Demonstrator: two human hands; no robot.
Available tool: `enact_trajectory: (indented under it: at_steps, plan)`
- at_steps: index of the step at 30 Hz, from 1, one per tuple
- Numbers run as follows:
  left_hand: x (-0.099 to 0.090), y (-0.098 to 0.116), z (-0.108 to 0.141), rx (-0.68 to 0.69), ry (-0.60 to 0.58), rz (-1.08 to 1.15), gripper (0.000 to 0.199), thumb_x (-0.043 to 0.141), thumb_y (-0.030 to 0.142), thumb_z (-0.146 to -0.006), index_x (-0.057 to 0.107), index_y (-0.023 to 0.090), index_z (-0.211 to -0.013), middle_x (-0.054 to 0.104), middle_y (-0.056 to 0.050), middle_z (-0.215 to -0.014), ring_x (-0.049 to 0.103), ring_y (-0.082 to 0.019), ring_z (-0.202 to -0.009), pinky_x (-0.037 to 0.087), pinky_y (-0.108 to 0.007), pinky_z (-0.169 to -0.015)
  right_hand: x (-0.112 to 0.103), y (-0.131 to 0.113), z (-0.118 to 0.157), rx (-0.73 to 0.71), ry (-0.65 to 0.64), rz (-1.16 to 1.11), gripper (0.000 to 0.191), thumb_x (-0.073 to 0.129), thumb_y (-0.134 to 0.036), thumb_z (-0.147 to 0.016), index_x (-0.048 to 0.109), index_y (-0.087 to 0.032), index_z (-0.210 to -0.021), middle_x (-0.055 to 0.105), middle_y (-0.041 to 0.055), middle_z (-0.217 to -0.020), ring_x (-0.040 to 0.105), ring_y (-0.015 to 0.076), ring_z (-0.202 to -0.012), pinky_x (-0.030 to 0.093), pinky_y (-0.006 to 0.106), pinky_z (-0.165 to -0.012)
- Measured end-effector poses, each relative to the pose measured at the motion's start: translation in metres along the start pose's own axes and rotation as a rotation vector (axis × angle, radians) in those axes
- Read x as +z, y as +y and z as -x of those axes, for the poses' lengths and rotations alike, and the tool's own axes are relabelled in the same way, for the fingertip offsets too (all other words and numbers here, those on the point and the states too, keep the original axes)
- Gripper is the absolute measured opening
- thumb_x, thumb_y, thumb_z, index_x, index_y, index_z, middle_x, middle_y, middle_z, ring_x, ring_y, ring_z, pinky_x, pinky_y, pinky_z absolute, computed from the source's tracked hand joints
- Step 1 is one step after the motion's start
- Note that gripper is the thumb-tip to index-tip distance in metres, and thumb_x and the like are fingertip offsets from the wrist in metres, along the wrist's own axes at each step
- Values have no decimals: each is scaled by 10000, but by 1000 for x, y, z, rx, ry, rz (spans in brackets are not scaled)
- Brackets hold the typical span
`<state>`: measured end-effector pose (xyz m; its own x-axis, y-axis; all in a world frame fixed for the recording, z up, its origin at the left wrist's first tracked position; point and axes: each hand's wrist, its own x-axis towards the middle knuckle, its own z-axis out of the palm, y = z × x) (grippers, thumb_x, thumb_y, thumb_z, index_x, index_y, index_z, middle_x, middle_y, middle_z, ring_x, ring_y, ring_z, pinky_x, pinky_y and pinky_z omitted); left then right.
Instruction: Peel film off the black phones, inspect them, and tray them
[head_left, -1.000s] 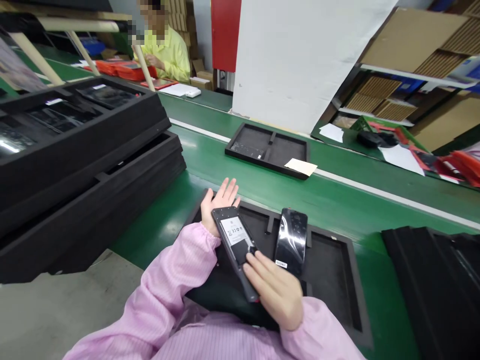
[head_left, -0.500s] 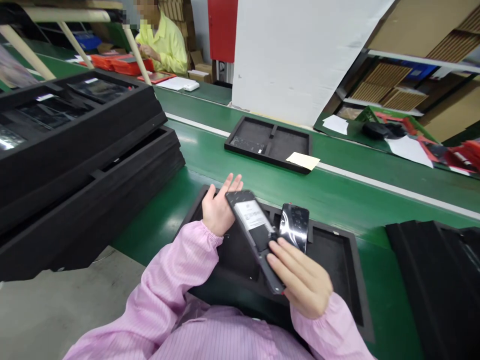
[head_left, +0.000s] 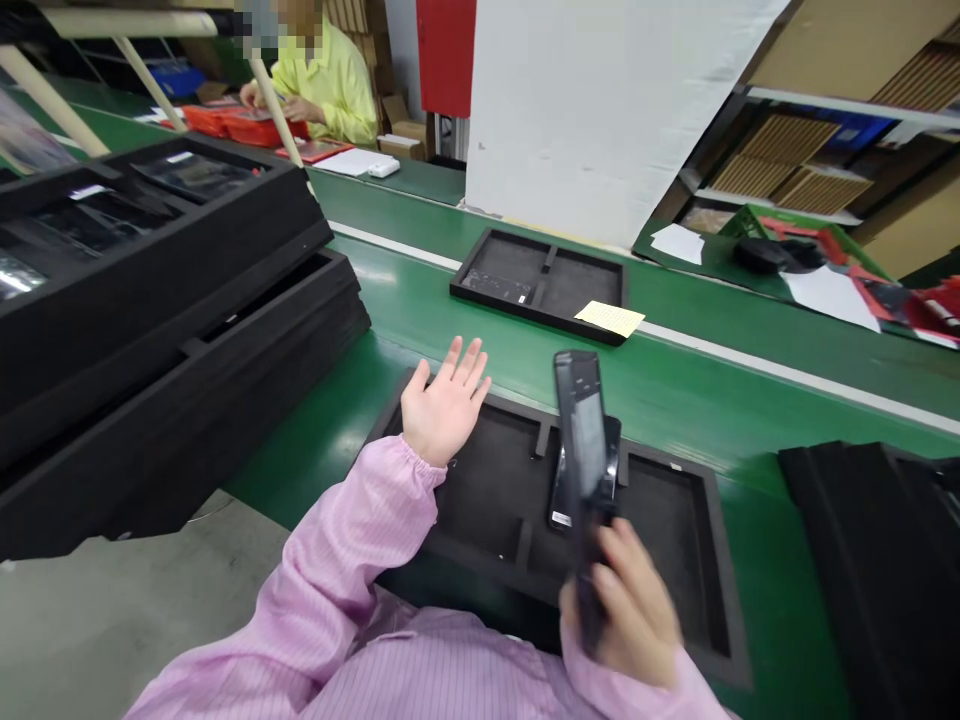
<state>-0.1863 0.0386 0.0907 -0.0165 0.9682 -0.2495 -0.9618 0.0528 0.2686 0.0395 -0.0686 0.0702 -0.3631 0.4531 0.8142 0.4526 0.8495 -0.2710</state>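
My right hand [head_left: 626,610] is closed around the lower end of a dark phone [head_left: 581,430], blurred by motion and tilted up. A pale label shows on the phone's inner back. Behind it, partly hidden, a second phone [head_left: 611,450] with a glossy black face lies in the black foam tray [head_left: 731,610]. My left hand [head_left: 442,405] is open, palm up with fingers spread, over the tray's upper left edge and touching no phone.
Stacked black foam trays [head_left: 187,400] rise at the left; another stack [head_left: 855,560] stands at the right. Across the green bench [head_left: 405,300] lies a smaller black tray [head_left: 555,315] with a yellow paper [head_left: 611,318]. A co-worker in a yellow sleeve [head_left: 345,90] handles red items beyond.
My right hand has drawn the phone right and toward me, turning it more upright and away from my left hand. My left hand stays nearly in place, fingers more spread.
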Motion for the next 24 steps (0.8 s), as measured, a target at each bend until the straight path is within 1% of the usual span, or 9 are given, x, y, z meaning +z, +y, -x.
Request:
enact_trajectory:
  at_steps: [2, 5, 10, 13, 15, 17, 19, 21, 24]
  plan:
    - [0, -1, 0, -6, 35, -22, 471, 280, 449, -1040, 586, 234, -1327, 596, -54, -1443, 458, -210, -1434, 450, -383, -1121, 6, 4, -6, -123, -129, -3, 390, 503, -105, -997, 607, -149, -1369, 683, 82, -1322, 581, 214, -1325, 563, 330, -1075]
    - [-2, -2, 0, -46, 76, -23, 473, 275, 448, -1040, 596, 225, -1307, 595, -62, -1442, 471, -218, -1424, 463, -382, -1101, -4, 16, -19, -214, -259, -5, 353, 459, -110, -1007, 641, -89, -1309, 758, 124, -1163, 658, 247, -1231, 636, 359, -971]
    - [3, 1, 1, 27, 30, -24, 468, 296, 470, -1029, 603, 244, -1301, 612, -49, -1421, 474, -208, -1421, 437, -362, -1125, -24, 17, -14, -168, -105, 132, 527, 633, -126, -913, 551, -178, -1431, 547, 83, -1469, 564, 298, -1339, 641, 421, -972]
    - [4, -1, 1, 20, 42, -77, 480, 271, 470, -1036, 620, 237, -1268, 599, -46, -1439, 443, -203, -1445, 418, -361, -1144, -4, 6, -8, -191, -195, -11, 338, 465, -160, -1019, 674, -185, -1282, 730, 63, -1242, 674, 225, -1213, 651, 345, -935]
    - [3, -4, 4, -8, 68, -124, 492, 261, 471, -1040, 637, 228, -1243, 617, -58, -1419, 444, -210, -1446, 397, -381, -1167, 9, 5, -10, -69, -176, -93, 310, 476, -148, -1014, 722, -199, -1194, 788, 47, -1096, 747, 209, -1066, 664, 309, -871]
    - [3, -6, 11, -44, 43, -198, 514, 286, 492, -1033, 661, 192, -1216, 648, -99, -1371, 450, -241, -1443, 375, -413, -1191, 14, 12, -15, 229, 12, -117, 266, 594, -127, -953, 745, -234, -1144, 804, 25, -1030, 782, 191, -922, 665, 244, -748]
    - [5, -6, 24, -71, -79, -318, 461, 454, 484, -990, 678, 144, -1206, 660, -140, -1342, 452, -299, -1439, 359, -447, -1209, 13, 25, -19, 538, 246, -202, 246, 640, -148, -934, 751, -247, -1130, 809, 19, -970, 784, 172, -815, 642, 216, -662]
    - [8, -5, 41, -90, -223, -468, 441, 730, 320, -845, 676, 139, -1244, 665, -136, -1333, 473, -345, -1417, 359, -447, -1218, 11, 38, -20, 740, 378, -389, 224, 600, -214, -975, 744, -233, -1146, 807, 38, -945, 778, 172, -790, 639, 242, -665]
    - [13, -3, 65, -142, -320, -636, 773, 841, 4, -644, 629, 218, -1356, 655, -89, -1356, 547, -332, -1354, 381, -398, -1211, 12, 49, -17, 875, 325, -621, 286, 543, -261, -1011, 693, -250, -1254, 794, 55, -1027, 766, 150, -795, 635, 246, -671]
